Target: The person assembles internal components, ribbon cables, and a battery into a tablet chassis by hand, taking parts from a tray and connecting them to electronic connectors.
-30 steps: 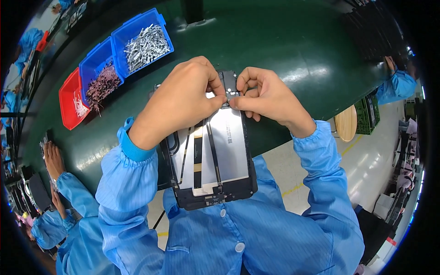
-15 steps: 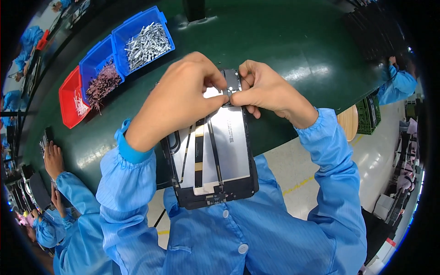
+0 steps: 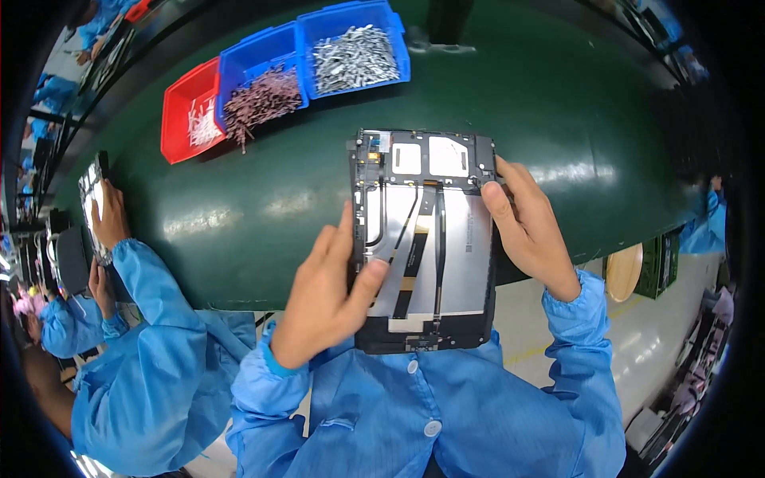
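Observation:
An opened tablet [image 3: 462, 255], its silvery inner side facing up, lies between my two hands at the table's near edge. Black frame parts, dark flat cables and small boards show on it. My left hand [image 3: 331, 291] grips its left edge, thumb on top and the other fingers along the side and partly underneath. On the upper right edge my right hand [image 3: 532, 219] holds it, thumb over the rim and fingers around the corner side. The tablet's lower end is close to my blue smock.
On the green table [image 3: 263, 191] stand a red bin [image 3: 177, 119] with white strips, a blue bin [image 3: 239, 56] with brownish small parts and another blue bin [image 3: 319, 28] with silvery pieces. A co-worker's hand [image 3: 110, 215] holds a device at left. A green crate [image 3: 660, 267] stands at right.
Both hands have left the tablet's top end, where their fingertips were pinching. Now they hold its two sides. My view has shifted, so the bins appear further right.

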A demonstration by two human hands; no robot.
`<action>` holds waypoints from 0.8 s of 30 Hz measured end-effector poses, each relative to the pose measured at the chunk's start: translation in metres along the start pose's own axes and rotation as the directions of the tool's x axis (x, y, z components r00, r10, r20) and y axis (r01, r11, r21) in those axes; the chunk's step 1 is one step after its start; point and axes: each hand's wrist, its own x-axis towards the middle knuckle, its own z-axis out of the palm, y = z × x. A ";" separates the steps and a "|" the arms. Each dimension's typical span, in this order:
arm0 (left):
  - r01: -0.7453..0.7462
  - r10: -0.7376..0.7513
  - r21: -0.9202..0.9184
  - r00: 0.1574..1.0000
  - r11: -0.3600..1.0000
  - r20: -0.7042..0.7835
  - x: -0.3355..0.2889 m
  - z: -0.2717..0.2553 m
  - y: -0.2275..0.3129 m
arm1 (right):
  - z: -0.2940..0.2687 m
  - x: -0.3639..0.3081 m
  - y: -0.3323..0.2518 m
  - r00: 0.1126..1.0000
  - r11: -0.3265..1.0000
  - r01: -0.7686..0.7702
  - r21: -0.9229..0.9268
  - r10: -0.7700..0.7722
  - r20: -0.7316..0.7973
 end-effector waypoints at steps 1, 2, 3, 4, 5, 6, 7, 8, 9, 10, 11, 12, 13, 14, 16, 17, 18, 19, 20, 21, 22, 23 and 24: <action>-0.010 0.010 0.021 0.999 1.000 -0.032 -0.003 0.005 0.000 | 0.000 0.004 -0.002 1.000 0.997 0.000 -0.082 0.000 0.002; -0.040 0.041 0.014 0.998 0.999 -0.040 -0.004 0.008 -0.004 | 0.004 0.004 -0.004 1.000 0.997 0.012 -0.082 -0.013 -0.003; -0.036 0.036 0.010 0.998 0.999 -0.057 -0.006 0.011 -0.004 | 0.007 0.005 -0.004 1.000 0.996 0.025 -0.088 -0.025 0.009; -0.029 0.030 0.005 0.998 1.000 -0.064 -0.008 0.014 -0.003 | 0.010 0.005 -0.003 0.998 0.989 0.054 -0.136 -0.057 -0.018; -0.023 0.023 -0.001 0.997 1.000 -0.070 -0.010 0.016 -0.002 | 0.012 0.007 -0.004 0.995 0.980 0.081 -0.184 -0.090 -0.045; -0.038 0.038 0.008 0.997 0.999 -0.069 -0.012 0.019 -0.003 | 0.014 0.006 -0.006 0.996 0.977 0.070 -0.203 -0.081 -0.046; -0.034 0.034 0.003 0.997 0.999 -0.074 -0.014 0.020 -0.006 | 0.014 0.007 -0.008 0.996 0.976 0.073 -0.207 -0.083 -0.038; -0.074 0.075 0.015 0.990 0.997 -0.120 -0.014 0.020 -0.008 | 0.012 0.008 -0.009 0.995 0.963 0.066 -0.260 -0.082 -0.050; -0.111 0.114 0.031 0.980 0.993 -0.163 -0.013 0.021 -0.010 | 0.011 0.009 -0.010 0.995 0.949 0.057 -0.309 -0.081 -0.063; -0.107 0.110 0.030 0.980 0.994 -0.163 -0.012 0.015 -0.011 | 0.008 0.012 -0.016 0.995 0.950 0.057 -0.308 -0.079 -0.059; -0.029 0.022 -0.062 0.993 0.998 -0.116 -0.009 0.003 -0.011 | 0.004 0.014 -0.028 0.980 0.919 0.065 -0.389 -0.133 -0.149; 0.051 -0.060 -0.147 0.996 0.988 -0.059 -0.008 -0.005 -0.010 | 0.003 0.017 -0.035 0.953 0.882 0.062 -0.466 -0.192 -0.236; 0.073 -0.126 -0.314 0.981 0.947 -0.150 -0.007 -0.001 -0.017 | 0.006 0.021 -0.036 0.952 0.884 0.058 -0.464 -0.188 -0.240; 0.113 -0.181 -0.405 0.974 0.907 -0.133 -0.006 -0.003 -0.019 | 0.009 0.026 -0.038 0.931 0.869 0.261 -0.420 -0.343 -0.130; 0.203 -0.265 -0.512 0.963 0.835 -0.050 0.000 -0.012 -0.015 | 0.021 0.043 -0.045 0.804 0.729 0.563 -0.389 -0.593 0.053; 0.200 -0.257 -0.509 0.966 0.837 -0.043 0.004 -0.013 -0.013 | 0.026 0.054 -0.049 0.806 0.730 0.557 -0.396 -0.590 0.045; 0.209 -0.273 -0.537 0.961 0.817 -0.041 0.005 -0.015 -0.013 | 0.031 0.067 -0.052 0.680 0.542 0.685 -0.487 -0.716 0.159; 0.219 -0.290 -0.564 0.956 0.797 -0.039 0.007 -0.016 -0.013 | 0.035 0.077 -0.053 0.532 0.322 0.775 -0.544 -0.797 0.286; 0.166 -0.280 -0.570 0.953 0.804 -0.118 0.010 -0.012 -0.011 | 0.039 0.086 -0.051 0.528 0.319 0.776 -0.544 -0.800 0.285; 0.164 -0.281 -0.570 0.952 0.805 -0.124 0.011 -0.010 -0.012 | 0.044 0.093 -0.049 0.427 0.181 0.806 -0.563 -0.836 0.344; 0.129 -0.249 -0.552 0.957 0.824 -0.148 0.011 -0.009 -0.014 | 0.048 0.097 -0.048 0.322 0.039 0.820 -0.572 -0.856 0.404; 0.095 -0.218 -0.534 0.961 0.840 -0.172 0.012 -0.008 -0.014 | 0.047 0.096 -0.050 0.316 0.035 0.823 -0.567 -0.858 0.406; 0.090 -0.224 -0.553 0.958 0.828 -0.179 0.012 -0.008 -0.013 | 0.045 0.093 -0.053 0.287 -0.012 0.849 -0.529 -0.829 0.480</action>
